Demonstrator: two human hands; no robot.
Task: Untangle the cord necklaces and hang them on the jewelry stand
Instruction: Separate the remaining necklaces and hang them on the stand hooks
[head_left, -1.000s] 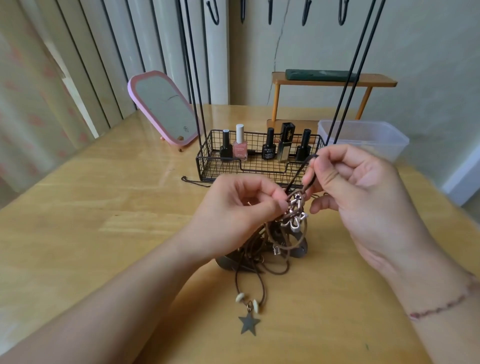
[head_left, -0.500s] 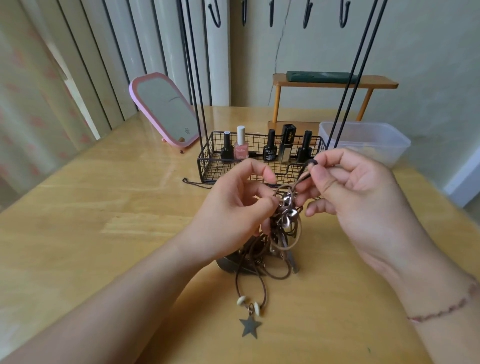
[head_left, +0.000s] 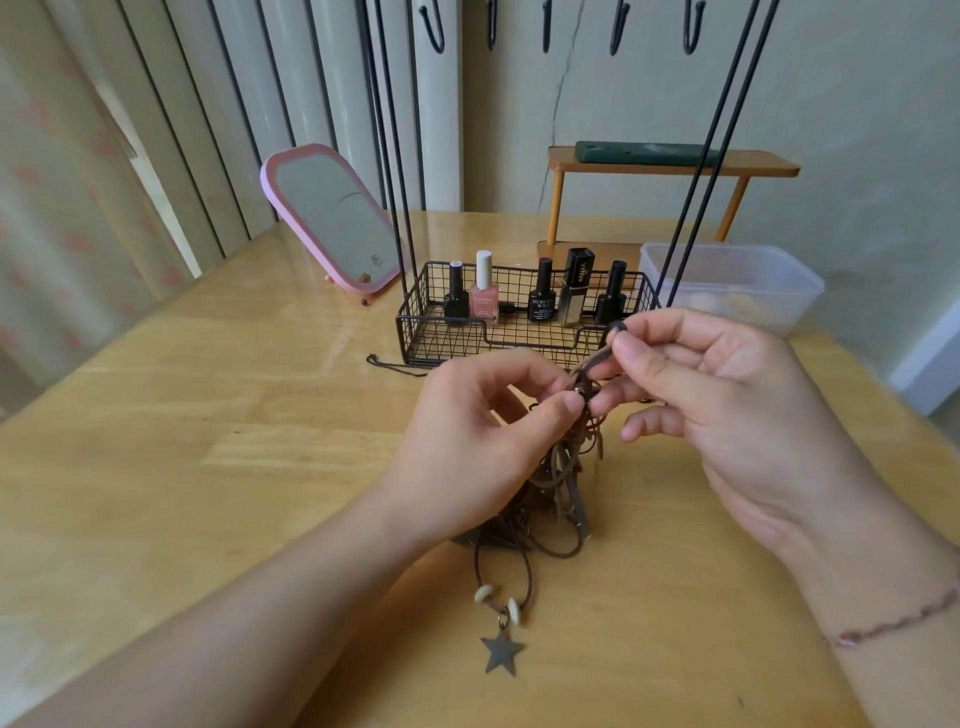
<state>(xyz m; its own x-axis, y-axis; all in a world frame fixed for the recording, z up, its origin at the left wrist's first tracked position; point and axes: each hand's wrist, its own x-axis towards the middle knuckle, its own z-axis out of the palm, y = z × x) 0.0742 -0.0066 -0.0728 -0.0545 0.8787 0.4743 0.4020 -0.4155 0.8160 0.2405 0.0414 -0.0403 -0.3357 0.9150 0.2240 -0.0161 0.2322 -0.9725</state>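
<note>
Now two hands (head_left: 597, 410) pinch one cord tangle (head_left: 563, 483); five bottles (head_left: 543, 291) behind.

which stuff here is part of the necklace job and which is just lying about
Job: tangled cord necklaces, pinched by the left hand and right hand; star pendant; jewelry stand.

Lying about: pink mirror, nail polish bottles, plastic tub, wooden shelf.

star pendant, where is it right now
In the head view the star pendant lies flat on the wooden table, low and central, just below two pale beads on its cord, nearer than both hands.
</note>
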